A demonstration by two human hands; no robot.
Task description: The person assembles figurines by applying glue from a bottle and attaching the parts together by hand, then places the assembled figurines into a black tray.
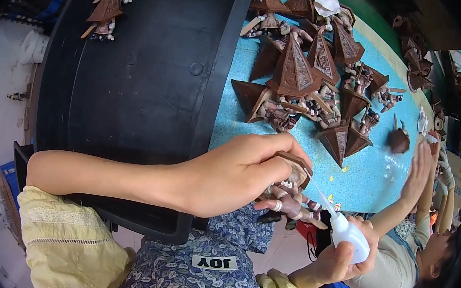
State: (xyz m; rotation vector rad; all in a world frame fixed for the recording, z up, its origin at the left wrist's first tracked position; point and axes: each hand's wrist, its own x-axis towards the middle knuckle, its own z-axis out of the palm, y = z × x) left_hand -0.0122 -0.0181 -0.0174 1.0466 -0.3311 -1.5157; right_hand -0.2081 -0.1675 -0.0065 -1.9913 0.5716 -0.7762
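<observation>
Left hand (239, 172) mid-frame, fingers gripping a brown figure (291, 191), right hand (342, 255) lower right squeezing a white bottle (350, 239) (nozzle touching the figure), more figures piled on the blue desk (372, 169) above

Both hands (239, 172) (342, 255) closed, seemingly gripping.

We hold a small toy figure (290, 191) in our left hand (239, 172), off the near edge of the desk. It has a brown pyramid-shaped head, a pale body and dark legs that stick out to the right. Our right hand (341, 260) grips a small white squeeze bottle (348, 234), tilted so its thin clear nozzle points up-left and touches the figure.
</observation>
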